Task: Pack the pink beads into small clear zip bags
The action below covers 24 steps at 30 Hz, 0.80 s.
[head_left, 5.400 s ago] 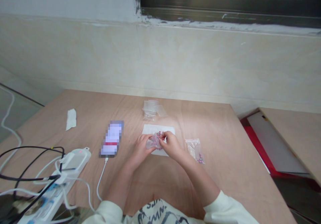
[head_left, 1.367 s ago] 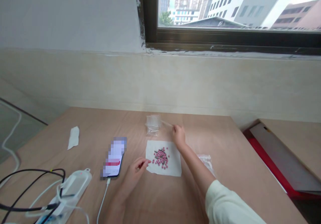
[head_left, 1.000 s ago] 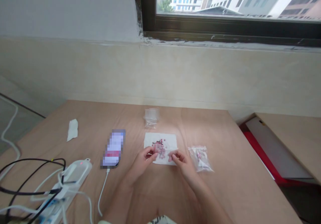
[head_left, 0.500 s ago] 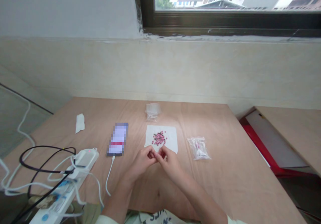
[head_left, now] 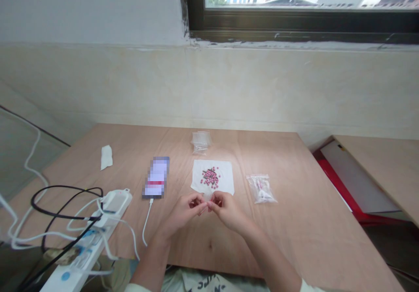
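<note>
- Nearest, the light shirt (head_left: pixel 212 282) carries dark printed letters, folded and cut off by the table edge, so the word cannot be read.
- To the left, the white power strip (head_left: pixel 118 200) bears round blue marks and a small red light; any print on it is too small to read. Black and white cables loop over it.
- The left hand (head_left: pixel 188 209) and right hand (head_left: pixel 225 209) meet above the wooden table (head_left: pixel 310 222), thumbs and forefingers pinching a small clear bag (head_left: pixel 208 194), mostly hidden by the fingers.
- Just beyond the hands, a heap of pink beads (head_left: pixel 210 177), mixed with dark pieces, lies on a white sheet (head_left: pixel 227 170).
- Right of the sheet lies a filled bag (head_left: pixel 262 189), its contents blurred.
- Left of the sheet, the phone (head_left: pixel 156 177) is plugged into a white cable; its screen is pixelated, leaving only a red band distinct.
- Farther back are stacked clear bags (head_left: pixel 200 142) and, far left, a white paper scrap (head_left: pixel 106 157).
- Behind stands the wall (head_left: pixel 131 82), with a dark-framed window.
</note>
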Motion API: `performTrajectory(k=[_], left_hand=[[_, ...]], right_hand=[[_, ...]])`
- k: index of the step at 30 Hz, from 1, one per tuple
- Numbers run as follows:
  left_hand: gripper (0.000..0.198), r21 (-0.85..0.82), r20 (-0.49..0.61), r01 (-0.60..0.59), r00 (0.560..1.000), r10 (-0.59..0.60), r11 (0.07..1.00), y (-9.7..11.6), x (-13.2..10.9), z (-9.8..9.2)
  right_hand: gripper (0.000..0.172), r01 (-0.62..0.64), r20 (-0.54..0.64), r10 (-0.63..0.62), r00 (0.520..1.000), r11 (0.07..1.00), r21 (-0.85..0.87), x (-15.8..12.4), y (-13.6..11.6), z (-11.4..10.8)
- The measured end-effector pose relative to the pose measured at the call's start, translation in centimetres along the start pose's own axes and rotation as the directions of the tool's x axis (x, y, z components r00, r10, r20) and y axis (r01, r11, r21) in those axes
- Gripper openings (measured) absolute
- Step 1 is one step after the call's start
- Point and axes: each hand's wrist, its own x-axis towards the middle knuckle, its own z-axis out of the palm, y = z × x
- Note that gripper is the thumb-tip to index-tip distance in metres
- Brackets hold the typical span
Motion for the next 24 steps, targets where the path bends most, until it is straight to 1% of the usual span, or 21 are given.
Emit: performTrajectory(k=[3, 7, 9, 10, 11, 14, 15, 18, 20, 22, 24], left_hand=[[0.021, 0.079, -0.057, -0.014, 0.998, 0.018, 0.997, -0.2, -0.1, -0.4], [0.014, 0.187, -0.195, 0.032, 0.981, 0.005, 0.982, -0.2, -0.2, -1.3], [0.009, 0.239, -0.209, 0.034, 0.978, 0.017, 0.971, 0.1, -0.2, -1.5], [0.005, 0.267, -0.201, 0.019, 0.979, 0.037, 0.963, 0.3, -0.2, -1.4], [0.007, 0.296, -0.185, -0.007, 0.980, 0.065, 0.955, 0.6, -0.1, -1.2], [0.037, 0.341, -0.097, -0.108, 0.984, 0.149, 0.934, 1.2, 0.3, -0.5], [0.043, 0.343, -0.077, -0.129, 0.983, 0.165, 0.930, 1.3, 0.5, -0.4], [0.056, 0.371, -0.099, -0.147, 0.975, 0.197, 0.917, 1.4, 1.1, -0.4], [0.057, 0.386, -0.055, -0.172, 0.976, 0.209, 0.906, 1.5, 1.2, -0.8], [0.051, 0.371, 0.052, -0.189, 0.982, 0.183, 0.909, 1.8, 1.1, -1.1], [0.047, 0.345, 0.138, -0.176, 0.981, 0.136, 0.922, 2.1, 1.0, -1.3]], right_hand=[[0.015, -0.008, -0.036, 0.005, 0.999, 0.997, -0.080, -0.2, -0.3, 0.0], [0.013, -0.051, -0.094, 0.041, 0.995, 0.993, -0.108, -0.3, -0.6, -0.2], [0.014, -0.047, -0.122, 0.033, 0.992, 0.992, -0.119, -0.2, -1.0, -0.2], [0.014, -0.031, -0.137, 0.014, 0.990, 0.992, -0.123, -0.2, -1.2, 0.0], [0.014, -0.009, -0.146, -0.009, 0.989, 0.993, -0.121, -0.1, -1.4, 0.1], [0.012, 0.067, -0.099, -0.076, 0.992, 0.994, -0.090, 0.0, -1.9, 0.7], [0.012, 0.074, -0.096, -0.083, 0.992, 0.993, -0.090, 0.1, -2.0, 0.8], [0.014, 0.011, -0.125, -0.025, 0.992, 0.994, -0.112, 0.3, -1.6, 0.4], [0.014, -0.051, -0.121, 0.040, 0.992, 0.995, -0.082, 0.6, -1.2, -0.2], [0.016, -0.092, -0.101, 0.091, 0.991, 0.996, -0.004, 0.9, -0.9, -0.8], [0.017, -0.124, -0.075, 0.131, 0.989, 0.988, 0.097, 1.3, -0.6, -1.3]])
